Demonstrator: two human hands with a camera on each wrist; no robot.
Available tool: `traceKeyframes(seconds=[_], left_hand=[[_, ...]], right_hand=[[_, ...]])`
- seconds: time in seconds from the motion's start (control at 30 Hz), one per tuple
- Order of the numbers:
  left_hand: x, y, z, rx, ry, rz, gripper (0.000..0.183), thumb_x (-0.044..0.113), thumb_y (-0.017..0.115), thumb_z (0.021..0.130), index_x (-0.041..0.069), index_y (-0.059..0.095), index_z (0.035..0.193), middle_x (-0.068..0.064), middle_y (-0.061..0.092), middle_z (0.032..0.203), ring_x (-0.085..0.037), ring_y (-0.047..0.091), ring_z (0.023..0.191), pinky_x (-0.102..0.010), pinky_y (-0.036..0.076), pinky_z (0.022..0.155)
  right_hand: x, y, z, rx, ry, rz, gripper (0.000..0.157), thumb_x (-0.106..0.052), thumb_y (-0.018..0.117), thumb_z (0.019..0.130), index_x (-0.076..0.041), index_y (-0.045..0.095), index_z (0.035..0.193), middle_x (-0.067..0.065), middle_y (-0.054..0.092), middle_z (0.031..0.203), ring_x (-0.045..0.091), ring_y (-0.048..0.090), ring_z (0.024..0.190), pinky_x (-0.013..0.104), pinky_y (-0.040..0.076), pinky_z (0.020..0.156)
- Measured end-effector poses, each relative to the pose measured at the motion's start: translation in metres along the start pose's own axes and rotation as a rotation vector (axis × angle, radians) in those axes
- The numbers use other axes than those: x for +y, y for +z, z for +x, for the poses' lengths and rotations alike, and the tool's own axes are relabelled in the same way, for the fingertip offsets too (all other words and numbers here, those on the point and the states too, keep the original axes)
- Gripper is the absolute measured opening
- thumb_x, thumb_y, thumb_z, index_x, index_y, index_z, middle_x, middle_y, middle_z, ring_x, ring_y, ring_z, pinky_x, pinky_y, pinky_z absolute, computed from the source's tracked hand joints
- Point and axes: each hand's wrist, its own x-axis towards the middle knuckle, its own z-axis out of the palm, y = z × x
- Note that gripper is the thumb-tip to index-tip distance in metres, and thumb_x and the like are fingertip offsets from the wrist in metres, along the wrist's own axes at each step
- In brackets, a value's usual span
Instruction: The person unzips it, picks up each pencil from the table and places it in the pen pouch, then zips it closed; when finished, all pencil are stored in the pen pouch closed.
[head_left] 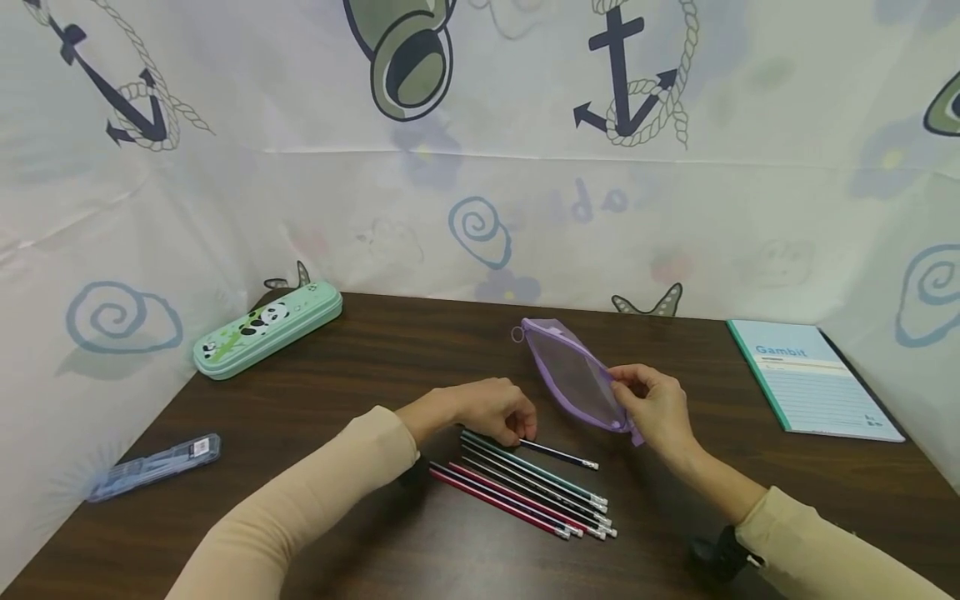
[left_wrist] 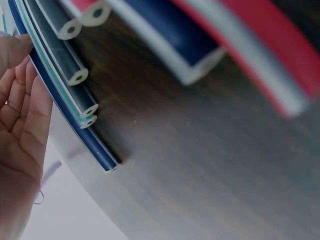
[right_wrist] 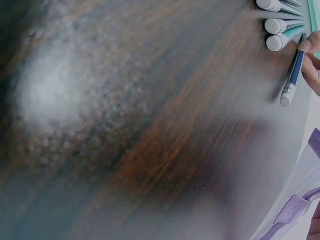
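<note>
My left hand (head_left: pixel 491 410) pinches a dark blue pencil (head_left: pixel 558 452) between thumb and fingers. The pencil's white eraser end points right, toward the pouch. Just nearer to me lies a row of several pencils (head_left: pixel 525 493), red, dark and teal, with their eraser ends to the right. In the left wrist view the hand (left_wrist: pixel 22 125) shows beside the blue pencil (left_wrist: pixel 97 150). My right hand (head_left: pixel 656 408) grips the near right edge of a purple mesh zip pouch (head_left: pixel 570 375), whose mouth looks unzipped. The right wrist view catches the pouch's purple zipper end (right_wrist: pixel 292 210).
A mint-green panda pencil case (head_left: pixel 270 329) stands at the back left. Nearer on that side lies a clear bluish plastic case (head_left: pixel 161 467). A notebook (head_left: pixel 817 383) lies at the right. A patterned cloth (head_left: pixel 360 208) hangs behind the dark wooden table (head_left: pixel 420 342).
</note>
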Motion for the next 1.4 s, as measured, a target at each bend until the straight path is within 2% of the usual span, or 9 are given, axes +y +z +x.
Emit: traceKeyframes(seconds=[0.23,0.3,0.43,0.6,0.8,0.93,1.07,1.23,1.4], left_hand=[[-0.006,-0.010,-0.004,-0.014,0.027,-0.100,0.011,0.006,0.067,0.084,0.012,0.069,0.093,0.001,0.066,0.084,0.000,0.054,0.073,-0.013,0.050,0.066],[-0.005,-0.018,-0.007,0.006,0.004,-0.155,0.011,0.004,0.067,0.084,0.010,0.069,0.094,0.001,0.065,0.084,-0.002,0.053,0.073,-0.014,0.050,0.066],[-0.004,-0.033,-0.013,0.099,-0.054,-0.277,0.013,0.002,0.065,0.084,0.004,0.068,0.097,-0.001,0.063,0.085,-0.006,0.054,0.075,-0.017,0.049,0.067],[-0.001,-0.039,-0.018,0.151,-0.180,-0.545,0.021,0.006,0.063,0.088,-0.003,0.064,0.106,-0.001,0.062,0.086,-0.010,0.056,0.076,-0.023,0.054,0.071],[0.003,-0.025,-0.014,0.162,-0.364,-0.976,0.028,0.007,0.059,0.092,-0.008,0.057,0.116,-0.003,0.063,0.090,-0.008,0.058,0.073,-0.020,0.056,0.068],[0.007,-0.014,-0.004,0.266,-0.459,-1.225,0.032,0.005,0.054,0.094,-0.009,0.053,0.123,-0.002,0.062,0.086,-0.007,0.058,0.073,-0.015,0.054,0.064],[0.012,-0.006,0.011,0.420,-0.515,-1.395,0.036,0.004,0.055,0.094,-0.009,0.050,0.127,-0.002,0.058,0.083,-0.008,0.057,0.075,-0.016,0.055,0.068],[0.017,-0.003,0.027,0.596,-0.538,-1.501,0.035,0.002,0.058,0.092,-0.008,0.052,0.125,-0.002,0.061,0.083,-0.011,0.059,0.074,-0.023,0.057,0.077],[0.021,-0.002,0.039,0.729,-0.546,-1.556,0.036,-0.001,0.058,0.091,-0.007,0.052,0.126,-0.003,0.061,0.078,-0.009,0.061,0.067,-0.019,0.057,0.068]], right_hand=[[0.001,0.001,0.001,0.003,0.015,0.014,0.012,0.002,0.064,0.084,0.002,0.069,0.095,0.015,0.067,0.081,-0.001,0.053,0.061,0.013,0.046,0.049],[0.001,0.001,0.002,0.007,0.013,0.017,0.012,0.002,0.064,0.085,0.002,0.069,0.095,0.016,0.068,0.083,-0.001,0.053,0.061,0.013,0.045,0.049],[0.000,0.001,0.003,0.020,0.016,0.022,0.011,0.002,0.063,0.085,0.002,0.069,0.094,0.017,0.069,0.083,-0.001,0.052,0.060,0.014,0.045,0.048],[-0.001,0.002,0.004,0.028,0.022,0.038,0.011,0.001,0.063,0.086,0.003,0.069,0.094,0.018,0.068,0.084,-0.001,0.052,0.061,0.013,0.045,0.050],[-0.004,0.002,0.004,0.030,0.041,0.047,0.011,0.000,0.063,0.086,0.003,0.069,0.095,0.019,0.069,0.086,-0.001,0.053,0.062,0.012,0.045,0.050],[-0.005,0.003,0.004,0.029,0.043,0.057,0.011,0.001,0.063,0.086,0.003,0.069,0.095,0.020,0.069,0.087,0.000,0.054,0.063,0.011,0.045,0.051],[-0.005,0.005,0.004,0.023,0.048,0.054,0.011,0.000,0.063,0.087,0.003,0.069,0.096,0.019,0.069,0.086,0.000,0.054,0.062,0.012,0.046,0.050],[-0.005,0.008,0.002,0.017,0.053,0.057,0.012,0.000,0.063,0.086,0.002,0.069,0.096,0.016,0.068,0.083,-0.001,0.054,0.061,0.013,0.047,0.049],[-0.007,0.012,0.000,0.010,0.062,0.062,0.012,0.000,0.063,0.086,0.002,0.069,0.096,0.015,0.067,0.082,0.001,0.053,0.061,0.013,0.045,0.051]])
